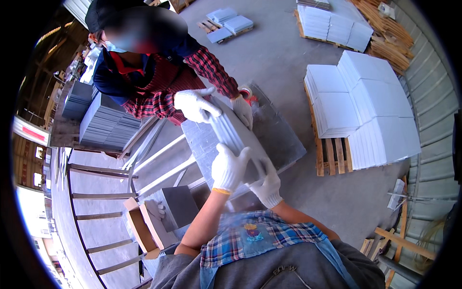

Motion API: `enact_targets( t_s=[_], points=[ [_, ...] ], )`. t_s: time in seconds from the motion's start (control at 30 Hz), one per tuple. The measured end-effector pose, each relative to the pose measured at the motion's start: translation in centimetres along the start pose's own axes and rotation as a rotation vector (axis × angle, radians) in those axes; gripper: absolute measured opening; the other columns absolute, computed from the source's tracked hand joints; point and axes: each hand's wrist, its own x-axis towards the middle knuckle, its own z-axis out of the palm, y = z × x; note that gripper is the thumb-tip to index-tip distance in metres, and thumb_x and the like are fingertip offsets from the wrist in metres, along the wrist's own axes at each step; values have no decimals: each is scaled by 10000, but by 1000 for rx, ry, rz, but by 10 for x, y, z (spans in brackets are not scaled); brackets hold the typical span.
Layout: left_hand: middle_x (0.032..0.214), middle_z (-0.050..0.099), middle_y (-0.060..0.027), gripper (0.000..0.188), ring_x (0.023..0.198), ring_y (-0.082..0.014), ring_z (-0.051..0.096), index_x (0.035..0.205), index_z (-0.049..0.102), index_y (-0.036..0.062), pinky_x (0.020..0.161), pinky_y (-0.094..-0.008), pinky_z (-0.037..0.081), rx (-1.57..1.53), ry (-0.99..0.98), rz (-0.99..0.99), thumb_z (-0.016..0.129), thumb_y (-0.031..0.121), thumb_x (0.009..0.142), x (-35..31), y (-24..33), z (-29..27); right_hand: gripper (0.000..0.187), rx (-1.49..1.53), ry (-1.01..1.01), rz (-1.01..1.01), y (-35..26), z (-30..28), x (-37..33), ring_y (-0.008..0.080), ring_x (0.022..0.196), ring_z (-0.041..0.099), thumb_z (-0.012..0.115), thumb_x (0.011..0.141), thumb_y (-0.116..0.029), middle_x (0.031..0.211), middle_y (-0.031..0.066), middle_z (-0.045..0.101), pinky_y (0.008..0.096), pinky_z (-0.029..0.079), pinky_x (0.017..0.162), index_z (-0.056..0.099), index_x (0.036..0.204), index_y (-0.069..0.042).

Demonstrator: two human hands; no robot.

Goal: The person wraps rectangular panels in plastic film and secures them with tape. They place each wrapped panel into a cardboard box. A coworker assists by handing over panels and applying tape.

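Note:
A stack of thin grey slabs [232, 129] is tilted on edge above a metal-topped table [284, 139]. My left hand [230, 166], in a white knit glove, grips the near left side of the stack. My right hand [266, 188], gloved alike, is closed round its near right end, fingers partly hidden. Across from me a co-worker in a checked apron and sleeves holds the far end with a gloved left-side hand [196, 105] and another gloved hand [243, 111]. Beside that second hand is a red tape dispenser [249, 95].
White slabs are piled on a pallet [340, 154] at the right, with more pallets farther back. At the left stand stacked grey slabs [108, 123] and a roller-like metal frame [103, 196]. An open cardboard box [144, 226] and grey slabs [179, 204] sit near my left elbow.

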Motion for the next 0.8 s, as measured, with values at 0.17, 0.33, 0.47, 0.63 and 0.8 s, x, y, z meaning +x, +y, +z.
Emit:
enact_targets(
  t_s=[0.17, 0.33, 0.47, 0.63, 0.8],
  points=[
    [917, 717, -226, 437, 844, -461, 705, 1078, 513, -50, 778, -505, 548, -79, -322, 240, 709, 276, 863, 9, 13, -18, 823, -5, 115, 139, 14, -12, 10, 276, 1074, 710, 892, 715, -251, 1203, 150, 697, 353, 569, 916, 475, 1390, -33],
    [1452, 495, -225, 834, 1391, -420, 437, 1458, 468, 95, 1132, -579, 349, 565, 53, 1046, 783, 280, 708, 31, 1, -21, 804, -26, 172, 128, 34, -15, 12, 270, 1001, 730, 906, 687, -308, 1113, 149, 725, 357, 571, 884, 511, 1337, -50],
    [1463, 491, -188, 867, 1455, -392, 368, 1507, 442, 138, 1191, -570, 270, 517, -49, 1446, 775, 289, 722, 70, 21, 2, 825, -22, 154, 126, 41, -13, 8, 282, 1042, 715, 908, 688, -322, 1141, 157, 708, 373, 562, 904, 498, 1354, -59],
    [1192, 599, -131, 747, 1291, -371, 507, 1237, 592, 116, 1173, -546, 318, 376, -203, 1532, 858, 312, 567, 92, 21, 9, 625, 273, -147, 268, 45, -39, 12, 248, 1195, 636, 765, 878, -318, 1296, 143, 629, 336, 495, 992, 495, 1367, -39],
    [1181, 589, -126, 789, 1286, -362, 513, 1218, 587, 122, 1171, -566, 334, 368, -212, 1526, 883, 258, 500, 97, 15, 9, 693, 1083, 363, 837, 76, -30, -19, 251, 1464, 365, 445, 1056, -505, 1512, 174, 469, 386, 221, 1220, 372, 1524, 1]
  ],
)
